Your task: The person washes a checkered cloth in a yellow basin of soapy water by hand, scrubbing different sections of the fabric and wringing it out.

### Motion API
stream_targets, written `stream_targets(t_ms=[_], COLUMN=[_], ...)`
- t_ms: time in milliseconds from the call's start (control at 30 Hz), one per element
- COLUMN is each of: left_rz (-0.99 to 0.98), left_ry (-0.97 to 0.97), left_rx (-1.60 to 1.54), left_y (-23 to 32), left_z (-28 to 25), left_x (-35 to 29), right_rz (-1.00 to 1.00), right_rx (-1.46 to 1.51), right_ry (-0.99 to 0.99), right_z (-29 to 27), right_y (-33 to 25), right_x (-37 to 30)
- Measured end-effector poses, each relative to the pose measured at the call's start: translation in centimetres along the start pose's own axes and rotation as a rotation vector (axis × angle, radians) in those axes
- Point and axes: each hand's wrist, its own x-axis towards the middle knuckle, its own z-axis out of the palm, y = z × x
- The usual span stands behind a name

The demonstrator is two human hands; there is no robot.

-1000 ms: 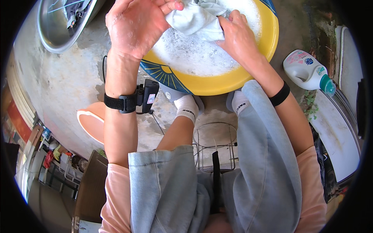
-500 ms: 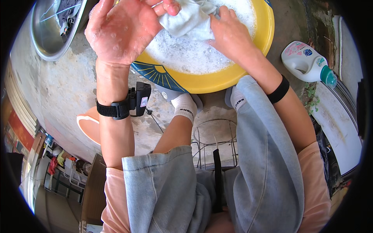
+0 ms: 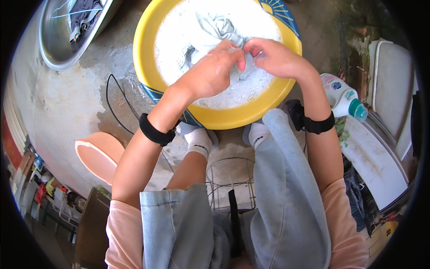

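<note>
A wet white cloth [image 3: 219, 28] lies bunched and twisted in the suds of a yellow basin [image 3: 244, 117]. My left hand [image 3: 214, 69] is closed on the near part of the cloth, its back toward me. Close beside it on the right, my right hand [image 3: 280, 58] has its fingers curled in and closed on the cloth too. The fingertips of both hands nearly meet, and the cloth between them is partly hidden. Foam covers most of the water, so the cloth's lower part does not show.
At the far left stands a metal basin [image 3: 60, 62] with dark clothing [image 3: 85, 18] in it. An orange-pink basin [image 3: 101, 154] sits on the concrete at left. A white detergent bottle [image 3: 338, 94] with a green cap lies at right. A wire rack [image 3: 230, 172] is between my legs.
My left hand has come down from its raised, palm-up pose and closed on the cloth. My right hand has turned inward beside it. The view has shifted, showing more of the basin.
</note>
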Motion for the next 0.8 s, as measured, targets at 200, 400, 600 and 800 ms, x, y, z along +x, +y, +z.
stream_targets(t_ms=[200,400,600,800], left_rz=[0.149,0.192,-0.296,-0.416], left_ry=[0.003,0.011,0.414,0.027], left_rx=[0.392,0.444,0.237,0.157], left_y=[-3.3,-0.9,-1.1,-3.8], left_z=[4.8,4.1,-2.4,-3.2], left_x=[1.7,2.0,-1.2,-0.8], right_rz=[-0.250,-0.234,-0.107,0.167], right_rx=[-0.064,-0.287,-0.145,-0.103], right_ry=[0.460,0.160,0.287,0.381], right_z=[-0.7,1.3,-1.2,-3.1], right_y=[-1.5,-4.2,-4.4,-3.3], right_x=[5.9,10.4,6.5,0.7])
